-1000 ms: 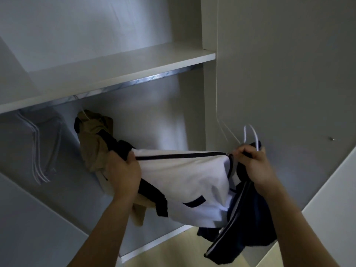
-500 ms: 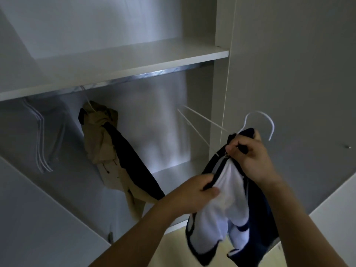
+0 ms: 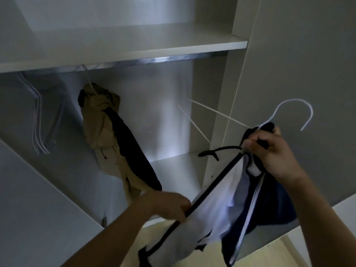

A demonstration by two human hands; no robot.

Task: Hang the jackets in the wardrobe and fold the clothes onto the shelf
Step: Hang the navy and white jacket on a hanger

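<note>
Both hands raised | left (image 3: 165, 206) pinches jacket (image 3: 217, 207) edge | right (image 3: 269, 151) grips collar, hanger (image 3: 292, 112)

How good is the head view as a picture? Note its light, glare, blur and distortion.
Head view: dim overall; bright glare on the metal rail and a lit patch on the wardrobe's back wall; the left hand and white jacket are motion-blurred; wide-angle lens tilts the shelf.

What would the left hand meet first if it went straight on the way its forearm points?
Probably the white jacket, whose dark edge the left hand already grips. Beyond it hangs the jacket's navy part; depth is unclear.
</note>
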